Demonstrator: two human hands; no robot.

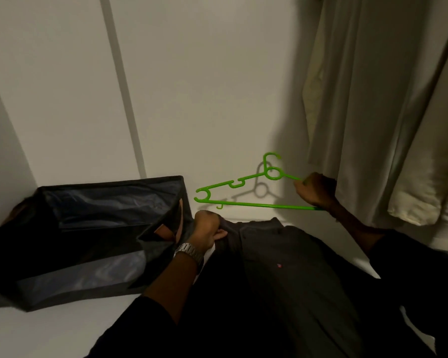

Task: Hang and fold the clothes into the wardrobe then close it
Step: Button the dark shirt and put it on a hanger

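A dark grey shirt [282, 280] with a small red logo lies spread on the white wardrobe shelf [62, 332], collar toward the back wall. My left hand [207, 232], with a metal watch on the wrist, grips the shirt's collar at its left side. A bright green plastic hanger [243, 202] is held just above the collar, hook pointing up at the back wall. My right hand [314, 191] grips the hanger's right end.
A dark fabric storage box [88, 241] stands open on the shelf to the left, touching my left wrist. Pale garments [386, 112] hang on the right, close to my right hand. The white back wall [192, 86] is right behind the hanger.
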